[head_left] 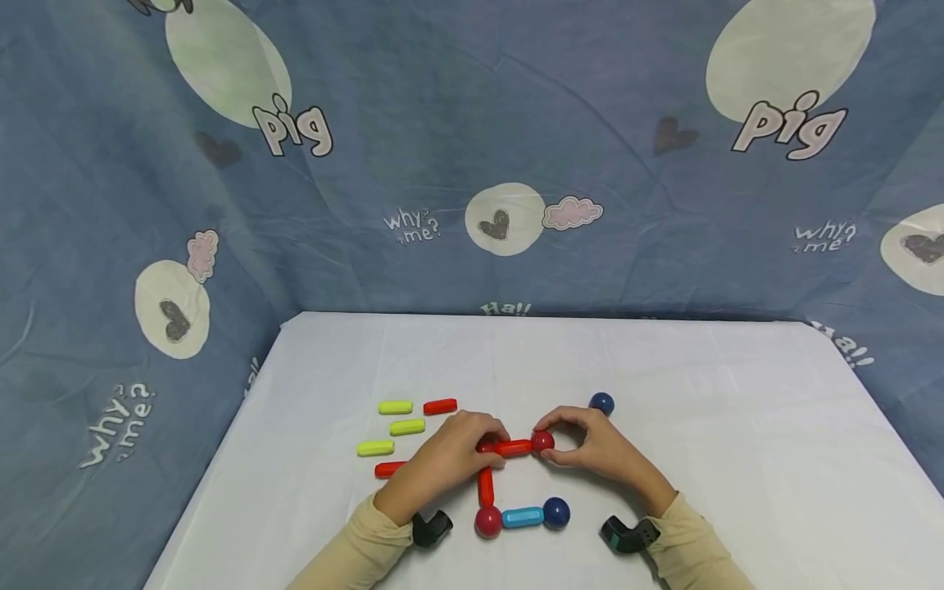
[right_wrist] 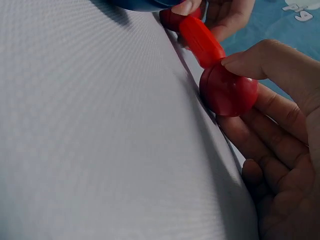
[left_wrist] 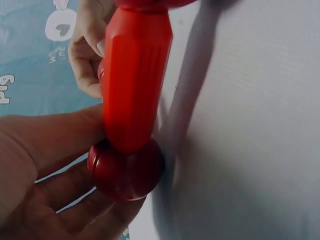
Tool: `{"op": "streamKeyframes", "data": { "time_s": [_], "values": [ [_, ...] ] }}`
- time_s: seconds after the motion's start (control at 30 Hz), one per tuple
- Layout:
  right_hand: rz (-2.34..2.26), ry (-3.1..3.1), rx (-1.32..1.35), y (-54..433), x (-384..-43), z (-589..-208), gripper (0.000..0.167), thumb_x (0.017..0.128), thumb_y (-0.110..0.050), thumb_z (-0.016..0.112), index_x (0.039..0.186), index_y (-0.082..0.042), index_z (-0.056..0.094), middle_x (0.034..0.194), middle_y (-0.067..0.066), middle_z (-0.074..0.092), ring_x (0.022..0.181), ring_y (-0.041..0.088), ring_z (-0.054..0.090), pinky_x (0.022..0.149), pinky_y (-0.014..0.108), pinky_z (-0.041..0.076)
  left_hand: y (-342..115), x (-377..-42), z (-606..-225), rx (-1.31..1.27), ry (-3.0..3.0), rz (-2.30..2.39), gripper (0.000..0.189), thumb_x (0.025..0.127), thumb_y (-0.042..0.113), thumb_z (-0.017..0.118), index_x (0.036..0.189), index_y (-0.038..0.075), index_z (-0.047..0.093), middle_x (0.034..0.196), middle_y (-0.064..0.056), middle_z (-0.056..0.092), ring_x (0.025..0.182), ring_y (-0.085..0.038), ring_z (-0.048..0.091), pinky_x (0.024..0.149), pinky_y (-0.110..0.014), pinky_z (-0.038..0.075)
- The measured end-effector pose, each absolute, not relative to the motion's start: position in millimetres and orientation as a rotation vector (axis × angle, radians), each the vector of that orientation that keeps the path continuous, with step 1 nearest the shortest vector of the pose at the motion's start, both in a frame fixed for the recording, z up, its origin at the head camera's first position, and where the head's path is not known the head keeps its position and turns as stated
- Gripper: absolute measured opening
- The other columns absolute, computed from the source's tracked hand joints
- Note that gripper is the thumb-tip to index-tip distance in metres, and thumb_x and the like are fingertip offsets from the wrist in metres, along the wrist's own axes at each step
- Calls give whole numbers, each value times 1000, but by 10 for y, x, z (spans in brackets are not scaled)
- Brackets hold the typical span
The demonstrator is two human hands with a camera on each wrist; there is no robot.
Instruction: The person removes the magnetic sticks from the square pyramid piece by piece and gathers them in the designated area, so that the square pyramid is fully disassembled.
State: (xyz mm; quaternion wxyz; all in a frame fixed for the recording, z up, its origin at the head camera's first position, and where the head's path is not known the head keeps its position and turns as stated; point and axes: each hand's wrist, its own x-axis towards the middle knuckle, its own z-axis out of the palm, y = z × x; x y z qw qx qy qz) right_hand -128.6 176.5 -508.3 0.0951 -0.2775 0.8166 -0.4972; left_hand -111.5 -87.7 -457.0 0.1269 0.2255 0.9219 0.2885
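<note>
Red stick bridged between two gripping hands

From my feed, the relation I'd judge the next move turns on is the line of the far red stick (head_left: 514, 448): its long axis runs left to right, straight between the two hands. It lies to the right of the left hand (head_left: 457, 451), which grips the corner ball (head_left: 487, 447), and to the left of the right hand (head_left: 593, 444), whose thumb and fingers pinch the end ball (head_left: 542, 441). The stick touches both balls, and I can't call either hand clearly nearer.

From the corner ball I see the side red stick (head_left: 485, 487) coming toward the person, down to the near red ball (head_left: 488, 521). There the light blue stick (head_left: 523, 517) heads right to a dark blue ball (head_left: 556, 513), roughly parallel with the far red stick and nearer the person than the right hand
</note>
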Motion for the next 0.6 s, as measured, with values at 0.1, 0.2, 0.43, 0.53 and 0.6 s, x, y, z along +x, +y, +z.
{"op": "streamKeyframes", "data": {
  "time_s": [0.1, 0.2, 0.43, 0.53, 0.6],
  "values": [
    [-1472, 2423, -831, 1761, -1291, -5087, 33, 83, -17, 86, 113, -20, 74, 110, -3, 76, 106, 9, 65, 99, 22, 53, -873, -1105, -4571, 647, 2735, 817, 29, 84, 23, 87, 109, 13, 77, 95, 3, 73, 84, -10, 59, 78, -27, 50],
    [-1467, 2428, -836, 1758, -1294, -5091, 32, 83, -17, 86, 112, -20, 74, 109, -3, 76, 105, 9, 65, 99, 22, 53, -860, -1092, -4572, 605, 2779, 771, 35, 81, 28, 89, 110, 12, 76, 94, 4, 71, 82, -9, 57, 76, -25, 50],
    [-1472, 2430, -838, 1766, -1292, -5091, 31, 83, -19, 86, 112, -20, 74, 108, -3, 77, 103, 9, 65, 98, 23, 54, -845, -1080, -4563, 591, 2774, 754, 28, 83, 23, 88, 107, 13, 77, 94, 4, 72, 84, -10, 57, 76, -25, 49],
    [-1488, 2422, -842, 1765, -1287, -5086, 32, 83, -21, 88, 112, -19, 75, 108, -3, 77, 103, 9, 66, 97, 24, 54, -820, -1070, -4568, 593, 2788, 718, 25, 84, 24, 86, 107, 15, 78, 93, 4, 73, 84, -9, 55, 73, -24, 47],
    [-1493, 2421, -836, 1762, -1284, -5086, 32, 82, -24, 89, 111, -19, 75, 108, -3, 77, 103, 8, 66, 97, 24, 54, -803, -1061, -4573, 599, 2802, 694, 24, 86, 26, 85, 107, 16, 79, 93, 5, 73, 83, -9, 54, 72, -23, 46]
  ]
}}
